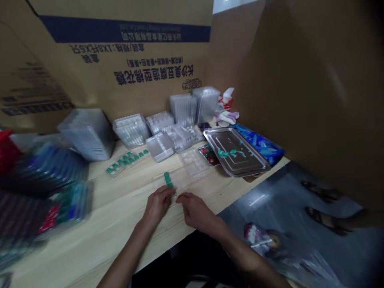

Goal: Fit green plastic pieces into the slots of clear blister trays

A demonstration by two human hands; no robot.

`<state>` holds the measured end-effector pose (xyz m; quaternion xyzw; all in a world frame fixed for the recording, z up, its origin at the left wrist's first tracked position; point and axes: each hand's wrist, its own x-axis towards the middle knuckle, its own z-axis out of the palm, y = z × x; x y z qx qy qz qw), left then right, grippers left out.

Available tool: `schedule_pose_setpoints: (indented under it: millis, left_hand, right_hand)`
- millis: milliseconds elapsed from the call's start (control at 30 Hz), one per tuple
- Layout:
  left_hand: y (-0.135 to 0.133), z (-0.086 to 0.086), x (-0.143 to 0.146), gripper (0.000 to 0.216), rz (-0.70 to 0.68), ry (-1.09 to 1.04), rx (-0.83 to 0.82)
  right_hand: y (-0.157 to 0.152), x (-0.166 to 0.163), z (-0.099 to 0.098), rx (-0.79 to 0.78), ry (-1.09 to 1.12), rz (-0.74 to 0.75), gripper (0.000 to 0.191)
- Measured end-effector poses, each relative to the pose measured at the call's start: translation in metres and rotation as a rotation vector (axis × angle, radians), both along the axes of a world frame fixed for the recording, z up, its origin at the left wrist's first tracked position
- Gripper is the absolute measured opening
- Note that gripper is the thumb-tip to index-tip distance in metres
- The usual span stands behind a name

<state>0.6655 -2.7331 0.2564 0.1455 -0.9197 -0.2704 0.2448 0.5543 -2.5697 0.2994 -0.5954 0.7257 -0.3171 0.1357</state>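
My left hand (158, 203) is closed, fingertips pressed together at the near end of a short row of green pieces (168, 179). These pieces lie in a clear plastic tray that is hard to see against the wood. Just to the right, my right hand (196, 210) is pinched too, with its fingertips close to those of the left. A small pale thing shows between the hands, too blurred to name. Farther left sits another clear tray with more green pieces (126, 161) in rows. An unfilled clear tray (194, 162) lies beyond my right hand.
Stacks of clear plastic trays (131, 130) line the cardboard wall. A metal tray (237, 154) with green scraps rests at the right, over a blue packet (264, 144). Packed containers (51, 164) crowd the left side. Another person's feet (327, 218) are on the floor.
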Motion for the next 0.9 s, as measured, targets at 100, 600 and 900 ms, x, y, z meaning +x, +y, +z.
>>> schedule_pose_setpoints:
  millis: [100, 600, 900]
  left_hand:
    - [0.004, -0.004, 0.001, 0.022, 0.071, 0.041, 0.018]
    - [0.055, 0.068, -0.025, 0.022, 0.174, 0.205, 0.621]
    - [0.088, 0.085, -0.052, 0.039, 0.102, 0.409, 1.673]
  right_hand:
    - [0.005, -0.040, 0.021, -0.145, 0.049, -0.164, 0.044]
    - [0.028, -0.169, 0.050, 0.000, 0.289, -0.658, 0.029]
    - [0.009, -0.048, 0.037, -0.336, -0.056, -0.158, 0.021]
